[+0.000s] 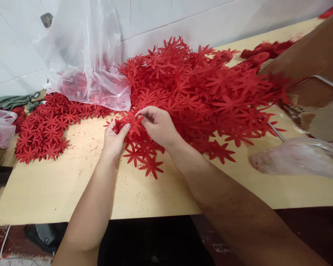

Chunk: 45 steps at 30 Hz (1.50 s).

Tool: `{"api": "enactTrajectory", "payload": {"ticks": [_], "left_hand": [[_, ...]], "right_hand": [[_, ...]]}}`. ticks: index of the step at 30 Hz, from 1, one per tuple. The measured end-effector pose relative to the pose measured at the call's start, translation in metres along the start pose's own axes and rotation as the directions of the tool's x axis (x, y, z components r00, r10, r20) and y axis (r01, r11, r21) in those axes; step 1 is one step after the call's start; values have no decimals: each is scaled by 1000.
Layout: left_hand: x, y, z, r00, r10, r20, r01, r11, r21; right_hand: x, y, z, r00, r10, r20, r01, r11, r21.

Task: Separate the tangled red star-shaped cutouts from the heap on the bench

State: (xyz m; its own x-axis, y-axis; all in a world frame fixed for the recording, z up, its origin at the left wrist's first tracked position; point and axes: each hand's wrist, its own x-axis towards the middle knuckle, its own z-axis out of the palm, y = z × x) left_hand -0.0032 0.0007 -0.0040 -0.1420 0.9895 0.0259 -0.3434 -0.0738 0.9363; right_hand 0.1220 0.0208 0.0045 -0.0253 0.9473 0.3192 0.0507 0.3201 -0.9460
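Between my two hands is a red flower-shaped cutout (134, 122) with narrow pointed petals. My left hand (115, 137) is closed on its left side, thumb on top. The fingers of my right hand (158, 123) pinch at its right edge; exactly what the fingertips hold is partly hidden. Behind and to the right lies a big loose heap of the same red cutouts (188, 92). A few single cutouts (151, 166) lie on the table just below my hands. Flatter, neater stacks of cutouts (41, 135) stand at the left.
A clear plastic bag (86, 74) stands against the tiled wall behind the stacks. On the right are a cardboard box (313, 70) and a crumpled clear bag (296, 157). Small red scraps dot the pale table (80, 192). Another plastic bag (0, 125) sits at the far left.
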Motion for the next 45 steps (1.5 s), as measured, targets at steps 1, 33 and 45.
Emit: {"api": "enactTrajectory", "payload": {"ticks": [1, 33, 45], "left_hand": [[0, -1, 0, 1000, 2, 6, -2, 1000, 8], [0, 6, -4, 1000, -18, 8, 18, 999, -33], [-4, 8, -3, 992, -37, 120, 34, 999, 25]], "right_hand": [[1, 2, -1, 1000, -6, -17, 6, 1000, -3], [6, -8, -14, 992, 128, 1, -128, 989, 71], [-4, -14, -5, 955, 114, 272, -170, 967, 190]]}}
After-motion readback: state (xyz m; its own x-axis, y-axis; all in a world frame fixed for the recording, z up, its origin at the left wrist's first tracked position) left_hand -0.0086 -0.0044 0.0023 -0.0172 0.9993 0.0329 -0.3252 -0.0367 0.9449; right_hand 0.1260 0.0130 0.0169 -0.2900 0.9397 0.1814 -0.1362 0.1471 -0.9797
